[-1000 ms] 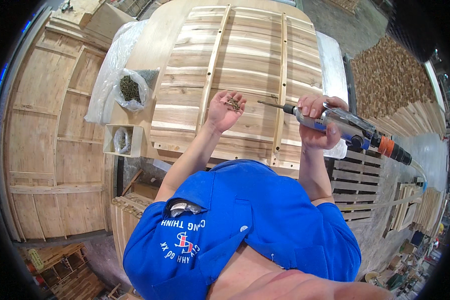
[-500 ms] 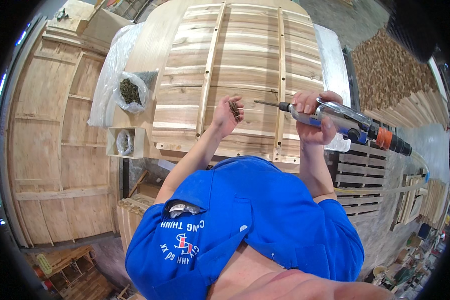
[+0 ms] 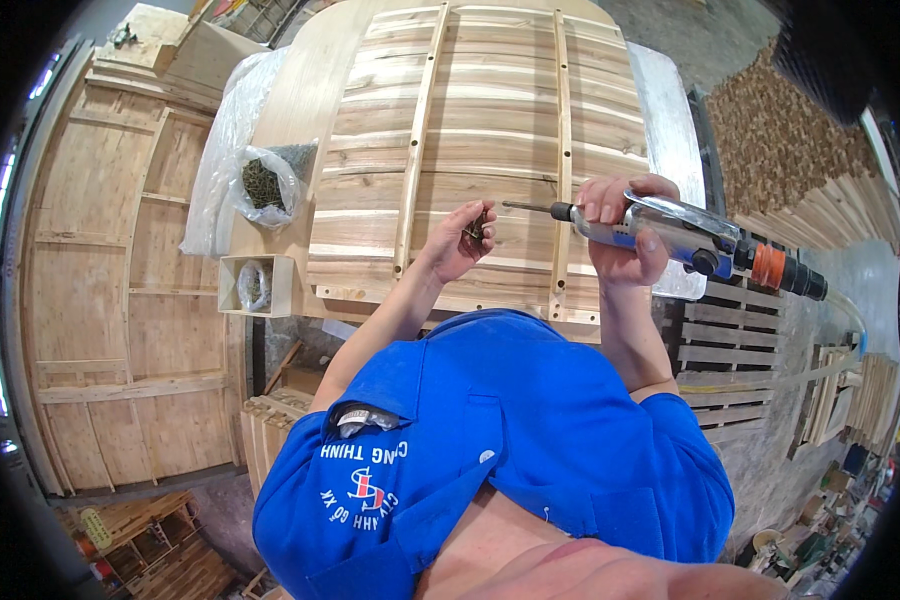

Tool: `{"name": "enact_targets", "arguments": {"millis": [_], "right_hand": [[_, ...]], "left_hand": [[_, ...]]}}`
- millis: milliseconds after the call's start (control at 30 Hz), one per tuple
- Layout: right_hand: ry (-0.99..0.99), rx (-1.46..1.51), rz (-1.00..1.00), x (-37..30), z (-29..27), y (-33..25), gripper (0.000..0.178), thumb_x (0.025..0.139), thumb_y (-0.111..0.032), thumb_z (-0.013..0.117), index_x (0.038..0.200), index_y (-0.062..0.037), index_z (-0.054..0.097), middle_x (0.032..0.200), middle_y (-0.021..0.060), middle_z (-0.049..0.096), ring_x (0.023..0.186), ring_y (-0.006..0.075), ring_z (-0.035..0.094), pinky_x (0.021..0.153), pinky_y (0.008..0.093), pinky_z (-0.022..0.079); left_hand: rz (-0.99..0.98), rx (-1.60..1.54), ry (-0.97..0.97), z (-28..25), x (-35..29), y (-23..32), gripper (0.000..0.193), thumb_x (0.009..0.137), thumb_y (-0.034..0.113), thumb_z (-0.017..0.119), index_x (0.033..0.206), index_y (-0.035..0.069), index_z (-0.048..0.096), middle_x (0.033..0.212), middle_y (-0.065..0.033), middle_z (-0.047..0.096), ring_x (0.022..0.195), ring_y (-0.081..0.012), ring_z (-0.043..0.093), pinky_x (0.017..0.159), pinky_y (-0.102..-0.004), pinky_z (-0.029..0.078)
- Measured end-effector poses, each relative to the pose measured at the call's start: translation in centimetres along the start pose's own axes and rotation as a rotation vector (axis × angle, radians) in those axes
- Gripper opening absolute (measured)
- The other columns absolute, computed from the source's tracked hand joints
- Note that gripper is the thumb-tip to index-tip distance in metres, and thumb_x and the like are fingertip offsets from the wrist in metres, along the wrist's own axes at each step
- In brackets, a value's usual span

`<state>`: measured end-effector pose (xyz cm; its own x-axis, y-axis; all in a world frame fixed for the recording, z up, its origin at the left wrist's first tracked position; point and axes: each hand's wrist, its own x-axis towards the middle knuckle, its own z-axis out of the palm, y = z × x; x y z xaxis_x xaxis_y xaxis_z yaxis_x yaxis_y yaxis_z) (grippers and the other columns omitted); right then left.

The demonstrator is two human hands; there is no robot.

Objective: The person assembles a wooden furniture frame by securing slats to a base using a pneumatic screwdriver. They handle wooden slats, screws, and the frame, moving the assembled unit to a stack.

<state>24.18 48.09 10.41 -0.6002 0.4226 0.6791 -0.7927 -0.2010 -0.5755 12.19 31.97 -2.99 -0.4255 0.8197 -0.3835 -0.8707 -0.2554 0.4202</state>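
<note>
Several dark screws [image 3: 475, 229] rest in my left hand [image 3: 457, 243], whose fingers are curled round them above the slatted wooden panel [image 3: 490, 150]. My right hand [image 3: 625, 228] grips a pneumatic screwdriver [image 3: 670, 233], silver and blue with an orange ring and an air hose at its back end. The tool lies level, its thin bit [image 3: 527, 206] pointing left, with the tip just short of my left fingertips. Two long battens with dark holes run lengthwise on the panel: a left batten [image 3: 422, 110] and a right batten [image 3: 564, 120].
Left of the panel, a clear plastic bag of screws [image 3: 267, 187] stands above a small wooden box [image 3: 255, 285] with another bag inside. A large framed wooden panel [image 3: 85, 270] fills the far left. Slatted pallets [image 3: 727, 335] and stacked wood pieces [image 3: 785, 150] stand at right.
My left fingers have closed further round the screws. The screwdriver has shifted slightly left, bringing its bit nearer to my left fingertips.
</note>
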Motion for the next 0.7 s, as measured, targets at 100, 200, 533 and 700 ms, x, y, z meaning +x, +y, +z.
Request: {"name": "enact_targets", "arguments": {"millis": [100,200,533,700], "right_hand": [[0.008,0.035,0.007,0.0,-0.5,0.0,0.044,0.078,-0.03,0.059,0.11,-0.0048,0.041,0.071,0.007,0.049,0.069,0.0188,0.049,0.069,0.0363,0.041],[-0.01,0.05,0.004,-0.1,-1.1,0.3,0.043,0.079,-0.029,0.058,0.11,-0.0049,0.041,0.071,0.007,0.049,0.068,0.0189,0.049,0.068,0.0365,0.042],[-0.036,0.069,-0.003,-1.4,1.1,1.6,0.043,0.078,-0.034,0.052,0.11,-0.0072,0.042,0.073,0.0058,0.046,0.068,0.0183,0.046,0.068,0.0371,0.038],[-0.052,0.078,-0.007,-2.6,3.0,2.6,0.041,0.079,-0.034,0.051,0.111,-0.0083,0.044,0.074,0.0058,0.047,0.069,0.0186,0.046,0.068,0.0374,0.039]], "left_hand": [[0.013,-0.001,-0.027,0.7,0.2,-0.4,0.014,0.087,0.018,0.057,0.095,0.006,0.056,0.078,-0.0018,0.057,0.067,-0.0122,0.052,0.059,-0.0239,0.044],[0.049,-0.032,-0.072,-0.2,0.8,-1.2,0.014,0.086,0.016,0.059,0.095,0.006,0.056,0.077,-0.0023,0.056,0.067,-0.0119,0.051,0.058,-0.024,0.044],[0.029,-0.198,-0.273,-0.9,-1.9,-0.3,0.013,0.086,0.02,0.059,0.087,0.007,0.062,0.073,-0.0019,0.056,0.068,-0.0107,0.048,0.057,-0.0214,0.038],[0.126,-0.111,-0.118,-0.6,-4.1,0.2,0.012,0.087,0.019,0.059,0.085,0.007,0.059,0.074,-0.0041,0.057,0.066,-0.0113,0.049,0.056,-0.0216,0.038]]}}
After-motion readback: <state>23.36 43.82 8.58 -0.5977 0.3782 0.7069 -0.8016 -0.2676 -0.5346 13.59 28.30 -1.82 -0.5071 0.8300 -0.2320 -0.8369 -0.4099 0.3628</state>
